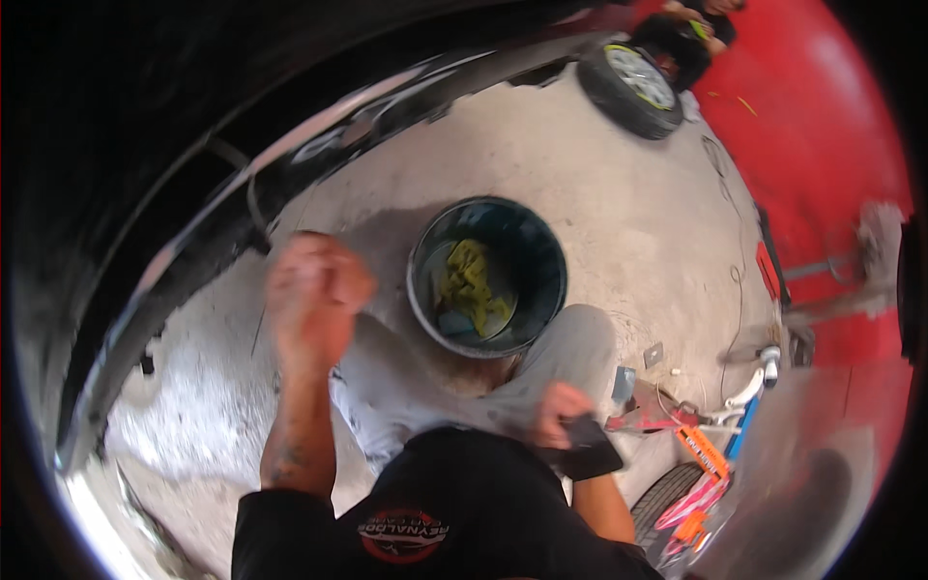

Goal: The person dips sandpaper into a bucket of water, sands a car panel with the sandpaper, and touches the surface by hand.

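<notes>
My left hand (317, 285) is raised beside the dark edge of a car body, left of a bucket. Motion smears its fingers, so I cannot make out whether it holds anything. Close to my right thigh, my right hand (564, 411) is closed on a black flat object (592, 449), whose exact kind does not show. Between my knees stands a dark round bucket (553, 261). Inside it lie a crumpled yellow-green cloth (467, 280) and something bluish, in what looks like shallow water.
The black car body (193, 217) curves along the left and top. At the far right, a person (691, 34) is by a wheel (633, 92). A red wall (812, 116) runs along the right. Orange and red tools (701, 449) and a tyre (667, 493) lie at the lower right.
</notes>
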Tool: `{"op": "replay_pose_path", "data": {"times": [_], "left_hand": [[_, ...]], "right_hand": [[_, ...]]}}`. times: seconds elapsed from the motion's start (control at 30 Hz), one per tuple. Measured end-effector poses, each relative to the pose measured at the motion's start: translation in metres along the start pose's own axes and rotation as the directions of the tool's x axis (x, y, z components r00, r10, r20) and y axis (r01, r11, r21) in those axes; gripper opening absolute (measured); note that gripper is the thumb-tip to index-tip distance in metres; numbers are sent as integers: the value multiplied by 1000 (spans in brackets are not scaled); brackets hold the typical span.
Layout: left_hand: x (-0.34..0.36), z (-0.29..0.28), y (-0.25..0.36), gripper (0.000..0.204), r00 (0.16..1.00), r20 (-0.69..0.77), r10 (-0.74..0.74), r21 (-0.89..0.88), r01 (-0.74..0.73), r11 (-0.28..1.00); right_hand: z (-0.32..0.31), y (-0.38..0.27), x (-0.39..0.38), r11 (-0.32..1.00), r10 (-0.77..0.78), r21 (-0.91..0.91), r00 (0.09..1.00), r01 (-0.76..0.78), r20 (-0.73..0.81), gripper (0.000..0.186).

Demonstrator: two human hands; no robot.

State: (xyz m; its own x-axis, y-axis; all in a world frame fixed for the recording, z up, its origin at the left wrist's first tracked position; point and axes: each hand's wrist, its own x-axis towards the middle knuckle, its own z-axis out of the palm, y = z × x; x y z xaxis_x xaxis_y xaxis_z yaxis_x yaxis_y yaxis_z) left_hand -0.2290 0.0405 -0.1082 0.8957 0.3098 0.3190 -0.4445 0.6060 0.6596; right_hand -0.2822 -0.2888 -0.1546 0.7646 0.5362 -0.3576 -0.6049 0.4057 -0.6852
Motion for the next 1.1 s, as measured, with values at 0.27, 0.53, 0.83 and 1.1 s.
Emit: {"op": "replay_pose_path", "data": {"times": [0.27,0.53,0.83,1.1], "left_hand": [[54,-6,92,69,926,122,358,279,-379,882],[77,-14,104,69,625,-304,719,667,-399,629],[69,-72,148,59,888,287,358,464,-456,759],[76,-64,157,64,894,386,228,649,-439,622]], "right_hand": [[-26,115,-8,957,202,-150,940,-249,-276,24],[-13,86,54,976,217,32,975,-216,-39,38],[-15,128,133,923,358,-223,912,-314,200,65],[-7,126,166,932,-128,-325,984,162,125,56]]}}
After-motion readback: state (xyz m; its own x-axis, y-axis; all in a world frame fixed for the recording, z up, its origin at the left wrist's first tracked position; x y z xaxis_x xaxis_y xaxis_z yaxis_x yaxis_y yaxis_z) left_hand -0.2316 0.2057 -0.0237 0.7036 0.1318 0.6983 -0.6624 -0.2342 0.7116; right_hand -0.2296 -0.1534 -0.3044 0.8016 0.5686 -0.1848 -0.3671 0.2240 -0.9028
